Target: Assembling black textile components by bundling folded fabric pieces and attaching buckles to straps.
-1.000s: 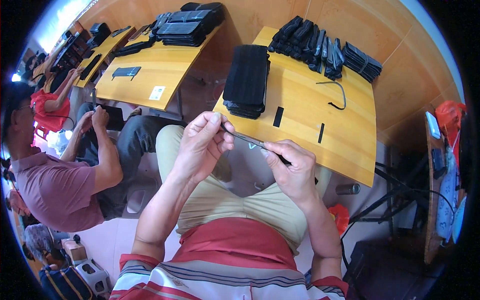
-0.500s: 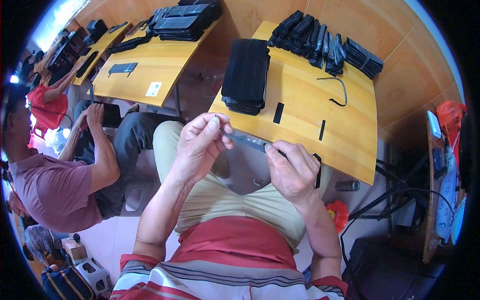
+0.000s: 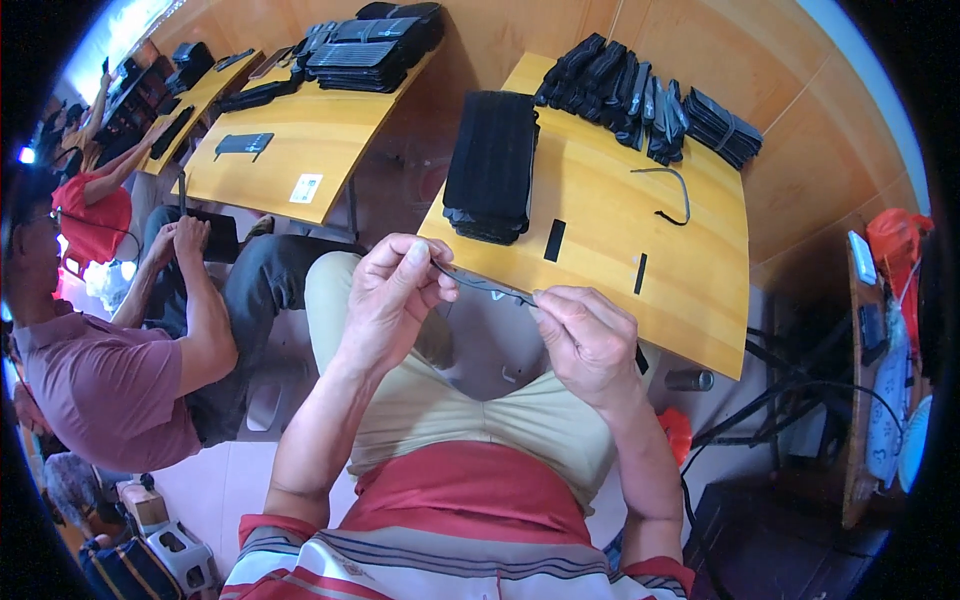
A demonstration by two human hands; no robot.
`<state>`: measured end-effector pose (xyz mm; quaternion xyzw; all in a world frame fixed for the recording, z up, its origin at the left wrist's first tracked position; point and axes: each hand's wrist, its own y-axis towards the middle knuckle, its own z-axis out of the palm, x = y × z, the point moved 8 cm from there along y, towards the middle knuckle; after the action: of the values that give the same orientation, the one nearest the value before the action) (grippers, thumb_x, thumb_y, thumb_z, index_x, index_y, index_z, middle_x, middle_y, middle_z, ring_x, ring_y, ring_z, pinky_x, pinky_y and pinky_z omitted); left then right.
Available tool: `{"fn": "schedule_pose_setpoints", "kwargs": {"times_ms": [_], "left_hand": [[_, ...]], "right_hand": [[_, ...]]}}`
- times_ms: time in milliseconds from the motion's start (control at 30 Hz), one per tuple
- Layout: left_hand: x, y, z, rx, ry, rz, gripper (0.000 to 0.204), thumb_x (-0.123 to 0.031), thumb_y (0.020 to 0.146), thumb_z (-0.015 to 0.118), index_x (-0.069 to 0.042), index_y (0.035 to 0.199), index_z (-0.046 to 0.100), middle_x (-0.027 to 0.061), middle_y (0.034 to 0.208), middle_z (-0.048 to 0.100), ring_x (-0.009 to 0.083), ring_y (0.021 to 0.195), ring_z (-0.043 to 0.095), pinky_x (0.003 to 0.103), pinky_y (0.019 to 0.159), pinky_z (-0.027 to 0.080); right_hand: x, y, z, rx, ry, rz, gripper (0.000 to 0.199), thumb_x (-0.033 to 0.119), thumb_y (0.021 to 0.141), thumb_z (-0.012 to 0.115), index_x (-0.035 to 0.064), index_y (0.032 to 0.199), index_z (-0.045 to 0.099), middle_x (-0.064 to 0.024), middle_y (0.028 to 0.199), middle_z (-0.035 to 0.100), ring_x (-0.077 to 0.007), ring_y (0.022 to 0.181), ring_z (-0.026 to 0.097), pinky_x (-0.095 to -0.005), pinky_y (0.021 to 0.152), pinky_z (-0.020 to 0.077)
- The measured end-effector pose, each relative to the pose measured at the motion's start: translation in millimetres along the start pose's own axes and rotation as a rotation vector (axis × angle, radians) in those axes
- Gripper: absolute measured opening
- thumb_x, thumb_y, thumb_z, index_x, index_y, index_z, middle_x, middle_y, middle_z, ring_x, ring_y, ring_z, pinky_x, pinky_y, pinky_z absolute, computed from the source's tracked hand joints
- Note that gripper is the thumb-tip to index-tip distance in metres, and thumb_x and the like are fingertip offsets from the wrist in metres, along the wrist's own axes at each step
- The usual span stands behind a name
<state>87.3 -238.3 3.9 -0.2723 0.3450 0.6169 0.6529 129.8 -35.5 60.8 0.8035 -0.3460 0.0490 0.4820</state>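
A thin dark grey strap point(image 3: 485, 286) stretches between my hands, above my lap and just off the near edge of the table. My left hand point(image 3: 395, 295) pinches one end between thumb and fingers. Around the other end my right hand point(image 3: 590, 340) is closed, its fingers hiding part of the strap. Beyond them, on the yellow wooden table point(image 3: 590, 185), stands a tall stack of black fabric pieces point(image 3: 490, 160). Two short black strips point(image 3: 554, 240) lie to its right, apart from each other. Farther right lies a curved dark cord-like strap point(image 3: 686, 190).
Bundled black straps point(image 3: 610, 90) line the table's far edge. At left, a co-worker in a purple shirt point(image 3: 110, 385) sits near a second table point(image 3: 290, 175) with black stacks. A dark cylinder point(image 3: 689, 380) and black cable point(image 3: 800, 385) are on the right.
The strap has turned from its flat side to a thinner edge, sagging slightly between my hands. My right hand has rotated a little. The view has tipped slightly.
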Motion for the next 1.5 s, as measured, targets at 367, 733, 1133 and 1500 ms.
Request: {"fn": "schedule_pose_setpoints", "kwargs": {"times_ms": [367, 733, 1133, 1500], "left_hand": [[-5.8, 20.7, 1.1, 0.091, -0.005, -0.17, 0.017, -0.024, 0.099, 0.062, -0.007, 0.101, 0.06, 0.005, 0.076, 0.063, 0.0156, 0.066, 0.062, 0.029, 0.062, 0.053], [-38.4, 80.5, -5.9, 0.074, 0.584, 0.083, 0.011, -0.012, 0.094, 0.069, -0.003, 0.093, 0.063, 0.0011, 0.077, 0.065, 0.0065, 0.068, 0.06, 0.021, 0.064, 0.049], [-38.6, 140.5, -33.2, -0.099, 0.696, 0.148, 0.013, -0.009, 0.093, 0.07, 0.001, 0.102, 0.069, 0.0063, 0.082, 0.07, 0.0092, 0.078, 0.068, 0.023, 0.074, 0.058], [-13.7, 162.3, -55.9, -0.105, 0.483, -0.068, 0.013, -0.015, 0.093, 0.071, -0.002, 0.092, 0.068, 0.0055, 0.083, 0.071, 0.0088, 0.073, 0.066, 0.021, 0.065, 0.056]], "right_hand": [[-31.9, 23.6, -12.0, 0.02, 0.06, 0.163, 0.014, -0.002, 0.081, 0.077, -0.0017, 0.093, 0.072, -0.0135, 0.084, 0.071, -0.0191, 0.066, 0.066, -0.0271, 0.059, 0.0512], [-72.4, 69.1, -0.6, 0.042, 0.202, 0.345, 0.018, 0.003, 0.083, 0.076, -0.0013, 0.1, 0.072, -0.0097, 0.088, 0.068, -0.0146, 0.069, 0.063, -0.0271, 0.063, 0.0506], [-126.4, 98.3, 27.2, 0.134, 0.205, 0.562, 0.017, 0.007, 0.084, 0.076, -0.0027, 0.097, 0.072, -0.001, 0.071, 0.062, -0.0058, 0.062, 0.051, -0.0245, 0.055, 0.0414], [-168.7, 103.6, 44.0, 0.155, 0.263, 0.589, 0.018, 0.015, 0.087, 0.078, -0.0013, 0.085, 0.07, 0.0005, 0.069, 0.063, -0.0052, 0.061, 0.053, -0.0231, 0.056, 0.044]]}}
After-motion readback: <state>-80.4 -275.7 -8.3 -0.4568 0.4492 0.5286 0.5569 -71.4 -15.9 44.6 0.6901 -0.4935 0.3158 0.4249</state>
